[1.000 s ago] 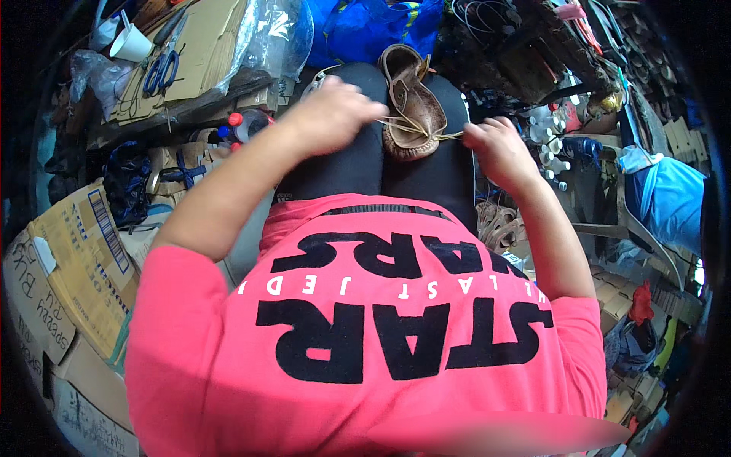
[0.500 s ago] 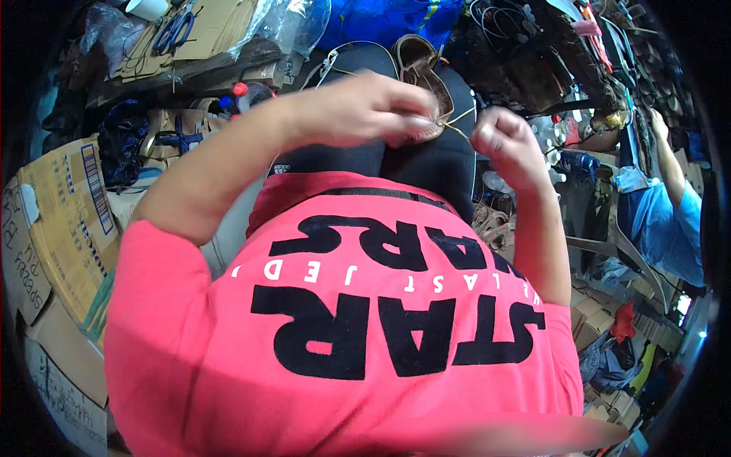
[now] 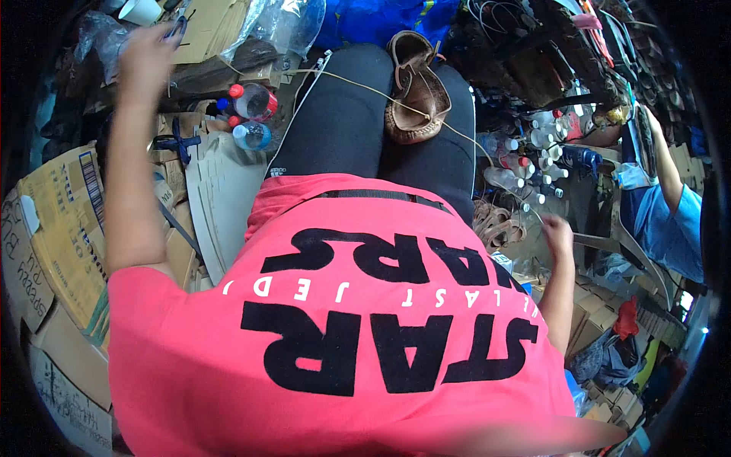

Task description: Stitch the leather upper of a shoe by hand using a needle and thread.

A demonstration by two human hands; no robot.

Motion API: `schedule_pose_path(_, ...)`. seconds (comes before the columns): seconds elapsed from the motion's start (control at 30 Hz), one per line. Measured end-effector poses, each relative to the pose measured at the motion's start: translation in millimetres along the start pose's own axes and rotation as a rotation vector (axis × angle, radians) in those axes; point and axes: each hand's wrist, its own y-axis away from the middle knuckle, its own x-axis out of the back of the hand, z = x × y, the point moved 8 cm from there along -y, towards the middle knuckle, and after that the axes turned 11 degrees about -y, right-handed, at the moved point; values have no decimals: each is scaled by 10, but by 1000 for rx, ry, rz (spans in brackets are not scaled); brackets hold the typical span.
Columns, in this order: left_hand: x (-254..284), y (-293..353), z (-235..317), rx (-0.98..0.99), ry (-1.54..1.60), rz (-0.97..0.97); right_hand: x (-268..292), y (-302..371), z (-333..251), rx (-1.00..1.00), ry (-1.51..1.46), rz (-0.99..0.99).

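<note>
A brown leather moccasin-style shoe (image 3: 419, 99) rests on my thighs, its stitched toe end toward me. A thin tan cord (image 3: 358, 82) passes through it and stretches out to both sides. Far out to the upper left, my left hand (image 3: 148, 57) is closed on the cord, its fingers blurred by motion. Beside that hand lie blue-handled scissors (image 3: 180, 29), partly hidden by it. Out to the right, my right hand (image 3: 558, 230) is closed around the cord's other length, low beside the plastic bottles.
Flat cardboard (image 3: 209, 30) lies at the upper left, near a white cup (image 3: 141, 11). Bottles stand left of my legs (image 3: 253, 103) and right of them (image 3: 502, 177). A cardboard box (image 3: 65, 236) is at far left. Another person's arm (image 3: 668, 156) shows at far right.
My hands have moved widely apart from beside the shoe, the left to the upper left, the right to the lower right. The cord is now drawn out long on both sides.
</note>
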Motion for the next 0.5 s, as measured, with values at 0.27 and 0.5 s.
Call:
schedule_pose_path(0.27,130,454,3440,-888,913,-292,-97,-204,-3059,717,-853,-148)
schedule_pose_path(0.5,-159,345,3593,-870,882,-571,-263,-342,-3185,655,-772,-219)
